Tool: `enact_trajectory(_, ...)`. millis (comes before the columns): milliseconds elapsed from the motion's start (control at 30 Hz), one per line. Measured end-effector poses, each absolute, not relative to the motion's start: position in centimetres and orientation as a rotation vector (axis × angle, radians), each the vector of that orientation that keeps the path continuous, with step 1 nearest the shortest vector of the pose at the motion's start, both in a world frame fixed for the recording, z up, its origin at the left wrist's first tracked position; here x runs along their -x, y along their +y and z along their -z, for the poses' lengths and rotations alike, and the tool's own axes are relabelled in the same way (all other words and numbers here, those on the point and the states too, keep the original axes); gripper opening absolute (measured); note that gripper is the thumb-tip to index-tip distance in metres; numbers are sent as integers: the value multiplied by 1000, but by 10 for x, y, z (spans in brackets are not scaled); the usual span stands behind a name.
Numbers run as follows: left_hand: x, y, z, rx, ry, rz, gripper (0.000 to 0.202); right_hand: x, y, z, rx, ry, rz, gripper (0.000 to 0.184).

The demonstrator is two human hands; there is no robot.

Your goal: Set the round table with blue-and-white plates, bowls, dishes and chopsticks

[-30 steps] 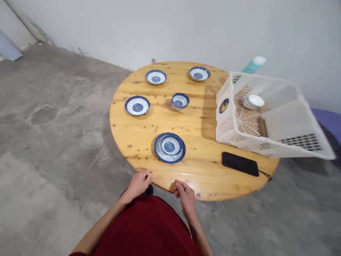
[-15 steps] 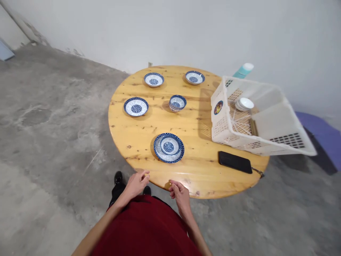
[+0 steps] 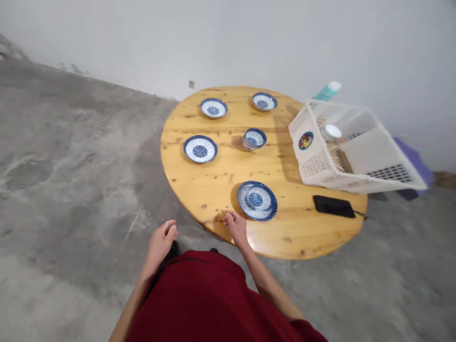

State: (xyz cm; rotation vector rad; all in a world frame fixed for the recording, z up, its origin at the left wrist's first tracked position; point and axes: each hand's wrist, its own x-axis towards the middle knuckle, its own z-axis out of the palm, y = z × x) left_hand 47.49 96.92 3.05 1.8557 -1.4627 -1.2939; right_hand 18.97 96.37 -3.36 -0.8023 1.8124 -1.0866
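My left hand [image 3: 162, 242] hangs off the table's near left edge, over the floor. Its fingers bend loosely, apart from the thumb, with nothing held. Above the near edge of the table, my right hand [image 3: 236, 228] is empty too, its fingers loosely curled. Just beyond it to the right lies a blue-and-white plate [image 3: 269, 212] with a small bowl [image 3: 259, 197] resting inside. Farther back stands a stack of patterned bowls [image 3: 254, 139]. Three more shallow dishes are spread around: the left plate [image 3: 200, 149], the far left plate [image 3: 213, 108] and the far right plate [image 3: 264, 101].
On the right of the round wooden table [image 3: 221, 185] stands a white plastic crate [image 3: 315, 164], holding white bowls [image 3: 331, 132] and brown sticks [image 3: 345, 161]. A black phone [image 3: 334, 206] lies before it. Behind are a turquoise-and-white cylinder [image 3: 327, 90] and a purple surface [image 3: 413, 161].
The view has shifted, so the table sits farther right. My left hand has moved left, away from the table edge. My right hand is farther in over the tabletop, nearer the plate.
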Motion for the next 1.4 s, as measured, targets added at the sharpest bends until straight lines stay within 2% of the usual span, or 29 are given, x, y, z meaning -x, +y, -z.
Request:
enact_trajectory(300, -564, 924, -21, -1829, -1454, 1321, 61, -218, 946, 69, 1087, 2421, 910, 43)
enact_trajectory(767, -549, 781, -29, -1644, -1778, 1472, 61, -227, 923, 86, 990, 2736, 570, 33)
enact_trajectory(1100, -525, 638, -33, -1482, -2180, 1579, 50, -240, 881, 75, 482, 3003, 405, 34)
enact_trajectory(1400, -494, 560, -32, -1375, -2162, 1717, 61, -242, 850, 68, 17, 3091, 470, 36)
